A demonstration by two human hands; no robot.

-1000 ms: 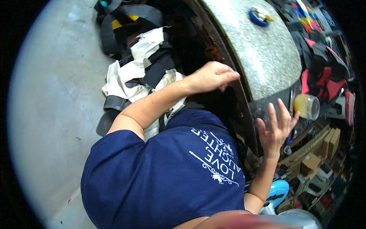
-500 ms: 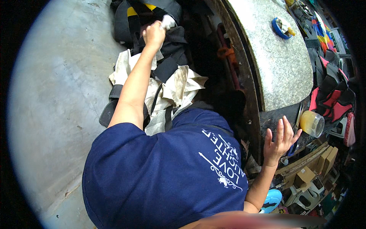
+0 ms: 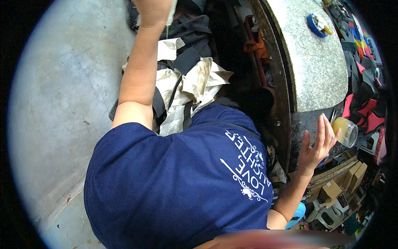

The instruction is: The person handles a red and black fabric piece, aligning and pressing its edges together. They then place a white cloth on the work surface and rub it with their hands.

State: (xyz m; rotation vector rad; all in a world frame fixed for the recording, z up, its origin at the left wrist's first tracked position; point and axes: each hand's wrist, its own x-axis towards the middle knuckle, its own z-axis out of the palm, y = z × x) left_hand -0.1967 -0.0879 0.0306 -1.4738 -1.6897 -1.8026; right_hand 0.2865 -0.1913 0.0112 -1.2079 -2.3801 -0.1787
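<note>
My left hand (image 3: 152, 11) is raised at the upper edge of the picture, which cuts off part of it. Its fingers are closed around a pale, whitish thing (image 3: 171, 15), too little of which shows to tell its kind. Below that hand lie black cloth pieces (image 3: 192, 35) and crumpled cream-coloured sheets (image 3: 199, 83). On the right, my right hand (image 3: 316, 151) is held up with its fingers stretched apart and nothing in it. Its fingertips are close to a clear jar (image 3: 345, 132) of yellowish stuff; whether they touch it I cannot tell.
A speckled stone slab (image 3: 315, 62) lies on the dark-edged workbench, with a blue round dish (image 3: 317, 25) on it. Black and pink cut pieces (image 3: 367, 110) are heaped farther right. Cardboard boxes (image 3: 330, 193) and a blue stool (image 3: 296, 216) stand low at the right.
My left hand has moved up toward the top edge, taking the pale thing with it. My right hand stays open beside the jar. The whole view has shifted slightly.
</note>
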